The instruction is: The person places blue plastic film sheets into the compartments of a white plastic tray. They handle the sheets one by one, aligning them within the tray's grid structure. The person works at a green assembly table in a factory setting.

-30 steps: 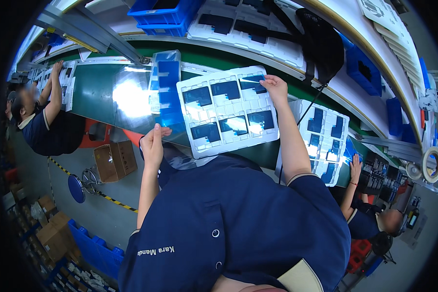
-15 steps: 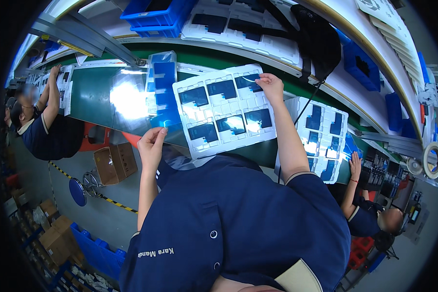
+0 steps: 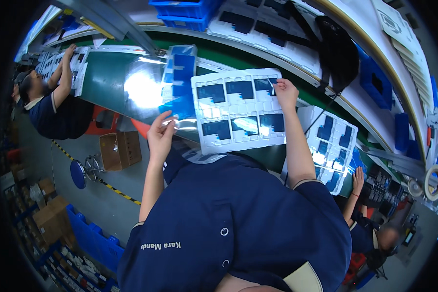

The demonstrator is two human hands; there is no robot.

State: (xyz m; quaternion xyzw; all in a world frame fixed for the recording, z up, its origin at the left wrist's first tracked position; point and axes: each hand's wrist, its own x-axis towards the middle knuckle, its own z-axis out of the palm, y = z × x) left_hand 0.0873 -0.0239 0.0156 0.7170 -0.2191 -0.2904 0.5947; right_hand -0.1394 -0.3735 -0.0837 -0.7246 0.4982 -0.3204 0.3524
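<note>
White tray (image 3: pixel 241 108) w/ 6 dark panels (image 3: pixel 240 89) sitting over green bench (image 3: pixel 104 80), mid-scene, btwn blue film (image 3: pixel 182 75) at left & 2nd white tray (image 3: pixel 336 129) at right. Right hand (image 3: pixel 287 94) reaching to far right pocket, thumb + fingertips pinching thin pale strip (image 3: pixel 271 87) over panel there. Left hand (image 3: pixel 160 136) hovering just left of tray, nr near end of blue film, thumb & fingers curving twd each other; can't tell if gripping anything.
</note>
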